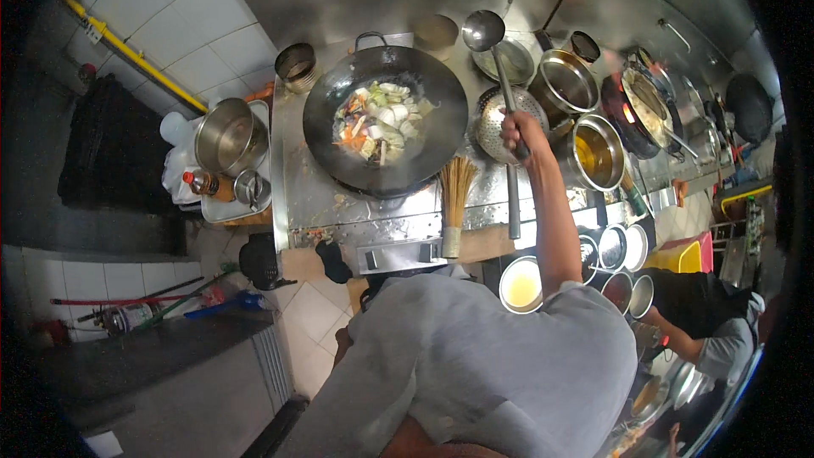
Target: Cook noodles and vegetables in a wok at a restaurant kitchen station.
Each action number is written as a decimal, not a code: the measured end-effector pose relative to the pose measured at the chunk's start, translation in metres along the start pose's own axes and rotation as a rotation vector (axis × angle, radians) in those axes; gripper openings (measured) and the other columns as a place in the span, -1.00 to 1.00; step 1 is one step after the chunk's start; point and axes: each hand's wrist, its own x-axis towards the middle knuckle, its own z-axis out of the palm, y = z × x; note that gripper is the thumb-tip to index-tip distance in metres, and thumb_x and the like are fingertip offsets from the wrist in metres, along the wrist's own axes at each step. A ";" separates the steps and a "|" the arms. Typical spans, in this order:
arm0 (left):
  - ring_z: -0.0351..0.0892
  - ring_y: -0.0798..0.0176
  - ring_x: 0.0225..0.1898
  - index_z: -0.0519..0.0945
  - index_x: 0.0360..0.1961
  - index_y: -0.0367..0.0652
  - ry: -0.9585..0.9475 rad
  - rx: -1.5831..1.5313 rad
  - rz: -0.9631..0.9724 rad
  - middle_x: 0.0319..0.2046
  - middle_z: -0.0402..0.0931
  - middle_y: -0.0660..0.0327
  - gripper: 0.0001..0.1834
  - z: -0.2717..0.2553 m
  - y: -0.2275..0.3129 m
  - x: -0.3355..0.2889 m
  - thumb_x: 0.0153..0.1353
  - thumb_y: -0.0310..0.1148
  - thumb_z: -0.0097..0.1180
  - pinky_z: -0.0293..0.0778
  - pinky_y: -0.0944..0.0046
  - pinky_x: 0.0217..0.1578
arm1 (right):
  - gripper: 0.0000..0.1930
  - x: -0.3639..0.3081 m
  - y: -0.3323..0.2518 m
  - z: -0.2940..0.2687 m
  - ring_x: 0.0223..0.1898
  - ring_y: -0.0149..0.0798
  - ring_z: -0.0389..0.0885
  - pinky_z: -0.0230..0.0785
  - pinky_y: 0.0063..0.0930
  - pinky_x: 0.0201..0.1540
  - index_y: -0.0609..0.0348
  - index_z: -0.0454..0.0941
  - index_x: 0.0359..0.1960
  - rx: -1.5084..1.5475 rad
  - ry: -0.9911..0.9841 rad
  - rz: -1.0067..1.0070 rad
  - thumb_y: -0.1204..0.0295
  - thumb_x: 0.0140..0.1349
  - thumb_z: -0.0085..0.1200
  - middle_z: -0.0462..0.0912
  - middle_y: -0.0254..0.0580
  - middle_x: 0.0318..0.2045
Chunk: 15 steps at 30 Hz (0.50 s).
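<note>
My right hand [523,134] is closed round the handle of a steel ladle [483,31], its bowl raised over the back of the stove. Beneath that hand lies a perforated strainer [500,110] with a long handle toward the front edge. To the left sits a large black wok [326,153] holding chopped vegetables [386,123], pale, green and orange pieces among them. A bamboo wok brush [458,191] lies between wok and strainer. Low by my body, only a bit of my left hand [342,343] shows; its fingers are hidden.
Right of the strainer stand a steel pot [568,80] and a pot of yellow oil [596,153]. Farther right, flame glows round another wok [644,106]. A bowl of yellow liquid [521,283] is beside my right arm. A co-worker's arm [678,335] reaches among containers. A tray [242,209] stands left.
</note>
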 end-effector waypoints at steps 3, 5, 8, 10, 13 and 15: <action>0.68 0.02 -0.33 0.65 -0.25 -0.10 0.003 0.010 0.007 -0.42 0.67 0.11 -0.61 -0.009 0.006 0.002 -0.15 -0.20 0.39 0.56 0.04 -0.31 | -0.79 0.045 -0.013 -0.025 -0.73 -0.52 0.29 0.22 -0.60 -0.75 0.35 0.26 -0.09 0.558 -0.177 0.120 0.54 0.27 -0.21 0.29 -0.42 -0.64; 0.68 0.02 -0.33 0.65 -0.25 -0.10 0.006 0.018 0.007 -0.42 0.67 0.11 -0.61 -0.007 0.003 0.003 -0.15 -0.20 0.39 0.56 0.04 -0.32 | -0.79 0.056 -0.021 -0.030 -0.73 -0.53 0.30 0.22 -0.64 -0.75 0.40 0.25 -0.09 0.706 -0.203 0.157 0.55 0.28 -0.22 0.30 -0.42 -0.65; 0.68 0.02 -0.33 0.65 -0.25 -0.10 0.008 0.017 0.003 -0.42 0.66 0.11 -0.61 -0.004 0.003 0.004 -0.14 -0.20 0.39 0.56 0.04 -0.32 | -0.78 0.064 -0.023 -0.037 -0.73 -0.53 0.32 0.23 -0.70 -0.75 0.51 0.22 -0.11 0.885 -0.252 0.213 0.59 0.26 -0.22 0.32 -0.40 -0.66; 0.68 0.02 -0.33 0.65 -0.25 -0.10 0.007 0.016 0.001 -0.42 0.66 0.11 -0.61 -0.002 0.003 0.003 -0.14 -0.20 0.39 0.56 0.04 -0.32 | -0.75 0.065 -0.022 -0.039 -0.73 -0.51 0.33 0.23 -0.69 -0.75 0.53 0.21 -0.08 0.912 -0.253 0.211 0.61 0.25 -0.20 0.32 -0.38 -0.66; 0.68 0.02 -0.34 0.65 -0.25 -0.10 0.007 0.018 -0.002 -0.42 0.66 0.11 -0.62 -0.001 0.004 0.002 -0.14 -0.20 0.38 0.56 0.04 -0.32 | -0.72 0.065 -0.019 -0.038 -0.74 -0.50 0.33 0.23 -0.69 -0.75 0.56 0.19 -0.05 0.937 -0.219 0.185 0.61 0.24 -0.19 0.32 -0.36 -0.66; 0.68 0.02 -0.34 0.65 -0.25 -0.10 0.003 0.023 -0.001 -0.42 0.66 0.11 -0.62 0.000 0.005 0.001 -0.14 -0.20 0.38 0.56 0.04 -0.32 | -0.70 0.064 -0.019 -0.038 -0.75 -0.50 0.33 0.24 -0.68 -0.75 0.57 0.18 -0.04 0.963 -0.231 0.203 0.60 0.24 -0.19 0.32 -0.36 -0.66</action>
